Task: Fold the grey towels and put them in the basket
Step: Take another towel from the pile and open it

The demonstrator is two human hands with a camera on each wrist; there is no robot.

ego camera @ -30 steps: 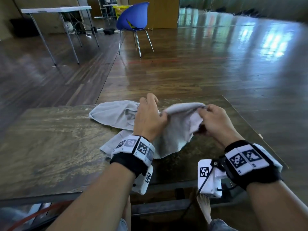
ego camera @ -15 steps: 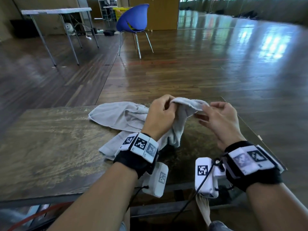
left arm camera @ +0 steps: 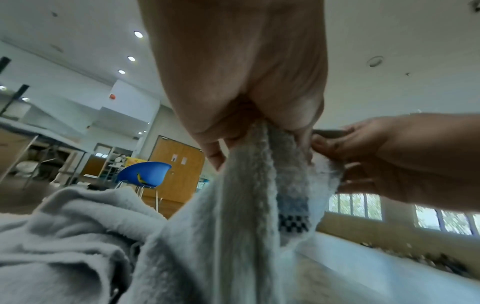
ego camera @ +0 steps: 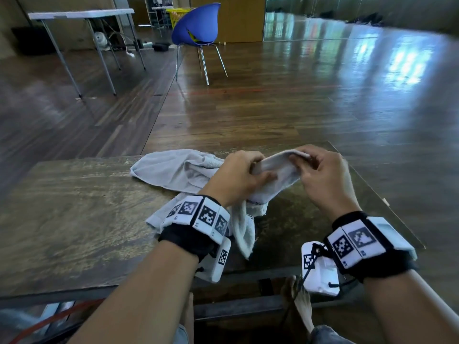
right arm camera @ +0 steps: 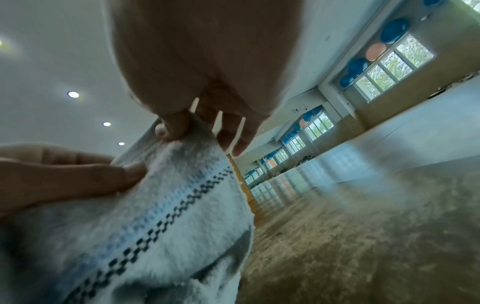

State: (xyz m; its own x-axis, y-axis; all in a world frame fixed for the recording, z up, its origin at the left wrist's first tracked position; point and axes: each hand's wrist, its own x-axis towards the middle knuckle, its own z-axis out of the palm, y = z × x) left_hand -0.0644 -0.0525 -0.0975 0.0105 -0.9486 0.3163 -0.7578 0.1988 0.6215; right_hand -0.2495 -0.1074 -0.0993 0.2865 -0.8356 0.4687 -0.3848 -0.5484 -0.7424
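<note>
A light grey towel (ego camera: pixel 278 175) with a blue and dark checked band (right arm camera: pixel 166 207) hangs bunched between both hands above the wooden table (ego camera: pixel 74 207). My left hand (ego camera: pixel 238 175) grips its gathered upper edge (left arm camera: pixel 262 144). My right hand (ego camera: pixel 320 170) pinches the same edge just to the right, thumb against forefinger (right arm camera: pixel 174 127). The towel's lower end droops to the table by my left wrist. A second grey towel (ego camera: pixel 173 167) lies crumpled on the table behind and left of the hands. No basket is visible near the table.
The table's right edge (ego camera: pixel 372 194) runs close to my right hand. Beyond the table are a blue chair (ego camera: pixel 198 28), a white folding table (ego camera: pixel 82 16) at the far left, and open wooden floor. A yellow crate (ego camera: pixel 176 13) stands behind the chair.
My right hand, open half a second ago, now pinches the towel's top edge again. The towel has been gathered narrower and lifted a little between the hands.
</note>
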